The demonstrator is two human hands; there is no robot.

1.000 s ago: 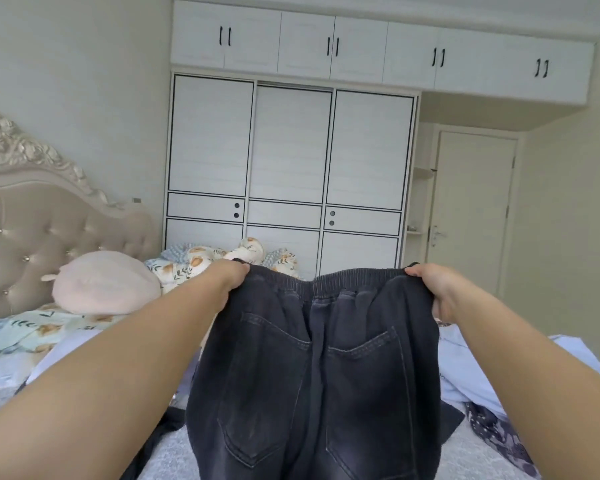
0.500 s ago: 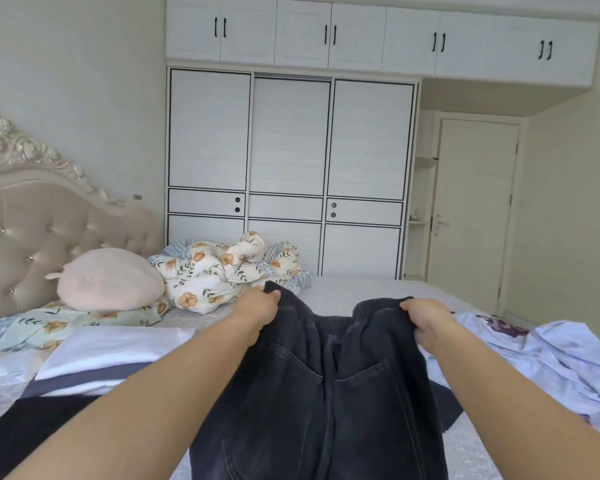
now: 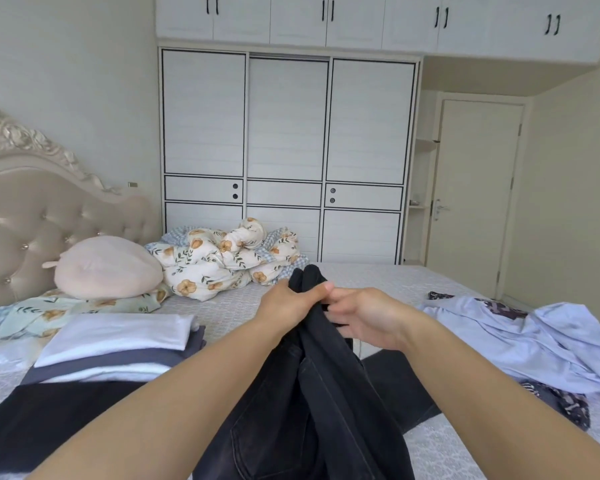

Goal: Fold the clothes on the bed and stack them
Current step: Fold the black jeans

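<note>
The black jeans (image 3: 312, 403) were held doubled lengthwise over the middle of the bed (image 3: 378, 282), the waistband gathered into a bunch between the two hands and the legs trailing down toward the near edge. The left hand (image 3: 288, 303) had its grip clamped on the waistband, thumb laid along the top and pointing right, with a dark fold of denim rising just behind it. The right hand (image 3: 361, 317) met the left one at the same bunch; its fingers were curled in against the denim, but how firmly that grip held could not be told. A back pocket was seen on the cloth nearer the camera.

Toward the left edge of the bed a stack of folded clothes (image 3: 118, 344) lay, white on top with grey-blue and white layers under it, and a black garment (image 3: 49, 420) was spread flat just in front of it. At the right edge a pale blue shirt (image 3: 520, 337) lay crumpled over a dark patterned garment (image 3: 568, 407). By the tufted headboard (image 3: 32, 223) a pink plush cushion (image 3: 104, 268) rested, with a bundled floral quilt (image 3: 219, 261) beside it at the far edge. A white wardrobe (image 3: 288, 133) and a closed door (image 3: 475, 188) stood behind the bed.
</note>
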